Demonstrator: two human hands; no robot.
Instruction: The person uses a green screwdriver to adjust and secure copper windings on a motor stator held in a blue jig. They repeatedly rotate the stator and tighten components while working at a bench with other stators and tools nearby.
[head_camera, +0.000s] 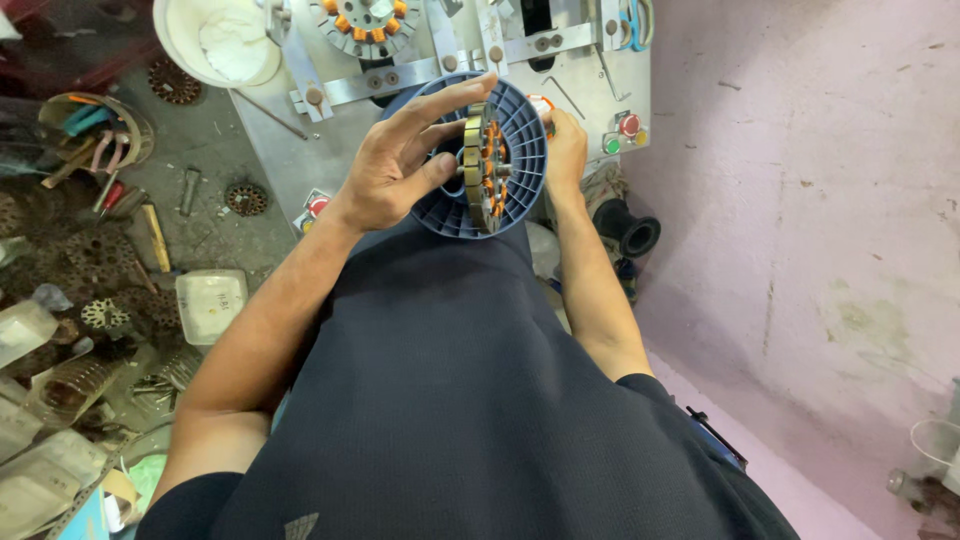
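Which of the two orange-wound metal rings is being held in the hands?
The stator ring against the blue ribbed disc, gripped by the left hand and right hand. The other ring sits on the machine at top.

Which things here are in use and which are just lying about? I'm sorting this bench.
In hand:
left hand
right hand
blue ribbed spool
wound stator

Lying about:
white bucket
second stator
white tray
black pipe elbow

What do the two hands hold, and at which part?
Both hold a blue ribbed disc with a wound stator: left hand across its near face and top rim, right hand behind its far edge.
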